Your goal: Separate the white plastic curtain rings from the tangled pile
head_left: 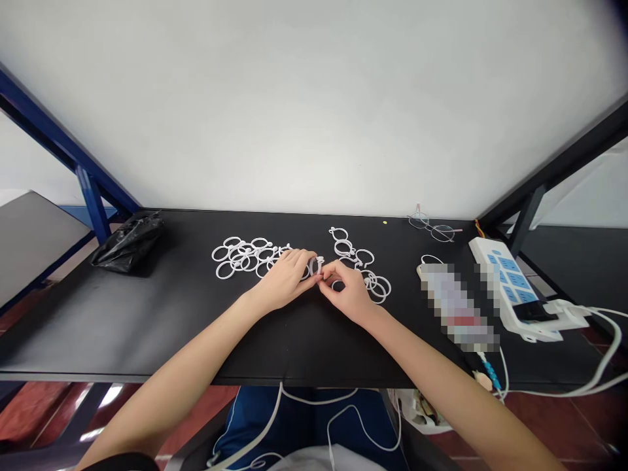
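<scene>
Both hands meet at the middle of a black table (147,327). My left hand (283,278) and my right hand (347,291) pinch the same white plastic ring (315,266) between their fingertips. A loose pile of several white rings (243,257) lies just behind the left hand. A chain of linked white rings (360,265) lies behind and to the right of the right hand.
A crumpled black plastic bag (128,243) sits at the far left. At the back right lie wire-rimmed glasses (434,227). A white power strip (513,284) with cables and a blurred-out object (458,304) occupy the right side. White cords hang below the front edge.
</scene>
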The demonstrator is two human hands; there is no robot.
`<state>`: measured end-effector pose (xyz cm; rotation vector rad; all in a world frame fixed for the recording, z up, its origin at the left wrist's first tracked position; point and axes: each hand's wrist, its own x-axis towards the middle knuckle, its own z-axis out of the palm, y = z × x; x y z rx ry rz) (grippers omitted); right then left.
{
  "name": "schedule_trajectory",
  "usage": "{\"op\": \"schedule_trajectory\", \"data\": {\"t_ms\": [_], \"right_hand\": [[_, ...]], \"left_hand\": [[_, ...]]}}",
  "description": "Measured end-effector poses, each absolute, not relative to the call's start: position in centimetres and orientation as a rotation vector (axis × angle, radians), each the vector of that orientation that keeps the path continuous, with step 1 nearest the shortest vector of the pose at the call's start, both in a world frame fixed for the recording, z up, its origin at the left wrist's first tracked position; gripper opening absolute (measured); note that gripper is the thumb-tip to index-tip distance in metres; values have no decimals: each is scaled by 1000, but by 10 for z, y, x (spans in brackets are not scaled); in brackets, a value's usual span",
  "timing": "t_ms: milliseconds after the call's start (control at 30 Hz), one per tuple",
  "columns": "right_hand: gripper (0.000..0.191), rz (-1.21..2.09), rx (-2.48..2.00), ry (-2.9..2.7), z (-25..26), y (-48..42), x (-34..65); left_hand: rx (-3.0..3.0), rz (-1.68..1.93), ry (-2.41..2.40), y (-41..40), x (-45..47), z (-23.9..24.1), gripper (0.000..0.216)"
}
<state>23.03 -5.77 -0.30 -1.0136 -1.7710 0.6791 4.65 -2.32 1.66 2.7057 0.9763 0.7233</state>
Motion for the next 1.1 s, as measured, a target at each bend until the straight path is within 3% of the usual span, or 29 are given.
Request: {"op": "schedule_trajectory", "data": {"t_ms": [133, 267, 800, 1100], "right_hand": [[11, 725, -988, -1681, 0, -60, 229], [24, 697, -985, -1647, 4, -60, 231], [21, 815, -1154, -1558, 4, -57, 232], [15, 727, -1001, -1634, 5, -64, 230]], "left_hand": [[2720, 708, 947, -23, 47, 17, 29], [2726, 722, 927, -25, 48, 20, 28], [2712, 728, 915, -29, 48, 27, 32], [2443, 740, 929, -29, 46, 23, 42]]}}
